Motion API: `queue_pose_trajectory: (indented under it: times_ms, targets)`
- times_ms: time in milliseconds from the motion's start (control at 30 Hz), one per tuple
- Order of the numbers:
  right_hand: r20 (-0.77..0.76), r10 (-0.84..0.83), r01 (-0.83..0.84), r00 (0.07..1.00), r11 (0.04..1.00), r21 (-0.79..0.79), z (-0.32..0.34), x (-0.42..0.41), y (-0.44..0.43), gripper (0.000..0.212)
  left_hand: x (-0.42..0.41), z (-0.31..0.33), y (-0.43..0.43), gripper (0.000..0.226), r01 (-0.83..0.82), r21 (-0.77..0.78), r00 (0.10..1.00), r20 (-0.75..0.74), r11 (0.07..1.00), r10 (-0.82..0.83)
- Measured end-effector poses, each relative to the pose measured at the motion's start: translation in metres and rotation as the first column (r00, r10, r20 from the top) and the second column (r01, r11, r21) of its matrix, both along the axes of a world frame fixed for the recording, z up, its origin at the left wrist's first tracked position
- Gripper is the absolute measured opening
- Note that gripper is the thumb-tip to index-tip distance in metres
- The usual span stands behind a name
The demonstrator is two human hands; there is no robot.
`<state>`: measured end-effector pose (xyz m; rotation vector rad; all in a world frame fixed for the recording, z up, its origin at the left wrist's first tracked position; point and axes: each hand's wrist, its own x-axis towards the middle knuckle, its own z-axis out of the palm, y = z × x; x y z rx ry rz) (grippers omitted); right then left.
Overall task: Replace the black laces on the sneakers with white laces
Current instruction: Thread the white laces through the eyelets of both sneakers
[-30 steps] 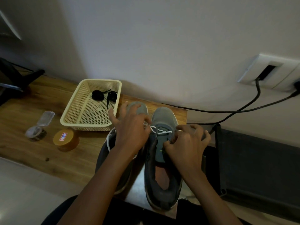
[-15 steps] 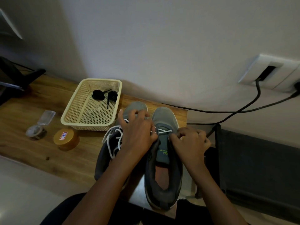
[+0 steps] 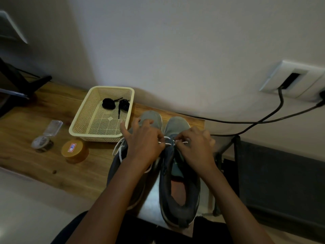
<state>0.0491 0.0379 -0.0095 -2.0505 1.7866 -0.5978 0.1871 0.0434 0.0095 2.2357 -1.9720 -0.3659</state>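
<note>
At centre frame I see the left hand (image 3: 144, 147) and right hand (image 3: 195, 148) each pinching the white lace (image 3: 167, 140) across the right sneaker (image 3: 179, 191), black laces (image 3: 109, 103) in the basket (image 3: 75, 131) at 10 o'clock; uneven pulling could, I judge, leave one end short.

At the right sneaker (image 3: 177, 124), white lace (image 3: 167, 143) in left hand (image 3: 144, 145) and right hand (image 3: 196, 148); black laces (image 3: 109, 103) in basket (image 3: 82, 133).

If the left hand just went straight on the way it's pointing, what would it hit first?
Probably the basket: the left hand points forward and slightly left, one finger close to the basket's near corner. Depth is unclear; it might pass over.
</note>
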Motion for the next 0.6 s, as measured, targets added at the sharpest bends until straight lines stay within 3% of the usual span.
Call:
queue_pose_trajectory:
  times_ms: [300, 433, 600]
  targets:
    - [-0.172, 0.013, -0.005, 0.985, 0.999, 0.046, 0.005, 0.015, -0.002, 0.019, 0.003, -0.003, -0.002, 0.018, 0.0, 0.079, 0.99, -0.144, 0.997, 0.012]
    - [-0.193, -0.02, 0.03, 0.981, 0.998, 0.047, 0.006, 0.018, -0.002, 0.017, 0.009, -0.001, -0.002, 0.021, -0.012, 0.115, 0.989, -0.143, 0.993, 0.028]
    - [-0.159, -0.042, 0.051, 0.986, 0.997, 0.059, 0.004, 0.022, -0.006, 0.019, 0.018, 0.007, 0.0, 0.031, -0.092, 0.05, 0.987, -0.128, 0.994, 0.098]
